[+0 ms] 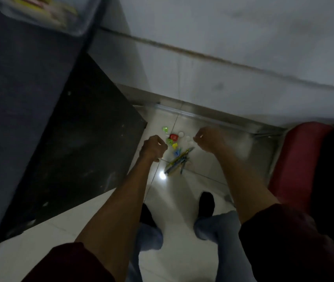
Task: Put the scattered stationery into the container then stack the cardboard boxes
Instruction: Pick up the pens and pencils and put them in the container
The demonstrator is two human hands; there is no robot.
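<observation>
The scattered stationery lies on the pale tiled floor (182, 200) near the wall: a bundle of pens (179, 162), a red piece (173, 136), white round pieces (181, 134) and small green, yellow and blue bits (170, 141). The 2 hands hang above it, the left hand (155, 147) and right hand (209, 139) each with curled fingers; blur hides whether they grip anything. A clear container (46, 15) sits on the dark surface (19, 78) far left. A red seat (296, 163) stands right.
</observation>
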